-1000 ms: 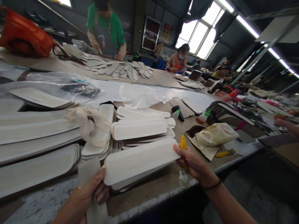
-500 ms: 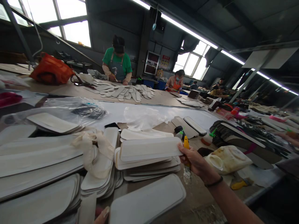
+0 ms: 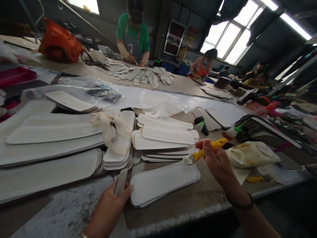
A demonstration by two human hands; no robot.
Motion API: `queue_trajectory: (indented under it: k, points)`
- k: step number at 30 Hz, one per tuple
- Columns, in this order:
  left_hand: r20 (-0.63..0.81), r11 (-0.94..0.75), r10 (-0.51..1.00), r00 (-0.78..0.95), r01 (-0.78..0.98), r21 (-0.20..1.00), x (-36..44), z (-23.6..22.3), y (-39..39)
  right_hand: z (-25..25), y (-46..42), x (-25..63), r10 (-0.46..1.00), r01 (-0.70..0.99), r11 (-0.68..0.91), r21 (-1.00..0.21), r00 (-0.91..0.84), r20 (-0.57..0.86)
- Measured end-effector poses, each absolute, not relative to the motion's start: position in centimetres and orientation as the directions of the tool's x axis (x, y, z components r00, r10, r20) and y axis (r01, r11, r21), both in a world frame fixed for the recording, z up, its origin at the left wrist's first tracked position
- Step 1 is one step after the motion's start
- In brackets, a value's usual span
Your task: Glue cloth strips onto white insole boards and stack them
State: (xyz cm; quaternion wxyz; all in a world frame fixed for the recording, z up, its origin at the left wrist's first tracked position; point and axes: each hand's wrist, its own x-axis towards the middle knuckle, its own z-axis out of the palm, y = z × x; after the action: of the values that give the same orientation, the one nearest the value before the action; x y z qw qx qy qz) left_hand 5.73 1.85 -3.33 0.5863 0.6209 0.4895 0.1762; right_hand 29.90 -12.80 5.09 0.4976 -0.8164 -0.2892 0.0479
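Note:
A yellow-handled brush (image 3: 209, 148) is gripped in my right hand (image 3: 218, 163). Its whitish, clotted bristles point left and meet the far right corner of a long white rounded panel (image 3: 163, 183). That panel lies on at least one similar piece near the table's front edge. My left hand (image 3: 111, 205) is closed around a narrow pale strip (image 3: 120, 183), with its fingertips at the panel's left end. Just behind is a stack of white panels (image 3: 168, 135), the top one slightly askew.
More long panel stacks (image 3: 52, 165) fill the left, with a cream cloth (image 3: 111, 132) over one. To the right are a cut plastic jug (image 3: 252, 153), another yellow-handled brush (image 3: 257, 178) and small bottles (image 3: 199, 126). Co-workers (image 3: 133, 36) stand across the table.
My right hand has carried a panel from the front onto the stack behind and released it. The brush has swung from upright to bristles leftward over the front panel. My left hand keeps the strip.

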Motion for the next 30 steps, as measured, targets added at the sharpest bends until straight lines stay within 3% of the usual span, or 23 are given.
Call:
queue_trajectory:
  k: [4,7,9,13,30]
  points:
    - [-0.428,0.256,0.771,0.472,0.386,0.886,5.6,-2.4,1.6,4.4,-12.3,24.2,0.666,0.135,-0.168,-0.977,0.746,-0.011]
    - [-0.458,0.288,0.743,0.488,0.385,0.877,5.4,-2.3,1.2,2.6,-11.6,21.3,0.718,-0.072,-0.123,-0.99,0.682,-0.139]
    - [-0.464,0.299,0.725,0.509,0.375,0.878,5.3,-2.5,0.9,1.4,-11.2,20.3,0.731,-0.118,-0.147,-0.982,0.656,-0.189]
    - [-0.461,0.304,0.715,0.526,0.359,0.882,5.4,-2.9,0.7,0.1,-11.2,19.9,0.718,-0.062,-0.241,-0.969,0.66,-0.221]
    - [-0.454,0.249,0.708,0.541,0.41,0.877,5.2,-3.1,0.9,0.7,-16.2,23.2,0.501,0.272,-0.441,-0.856,0.865,0.017]
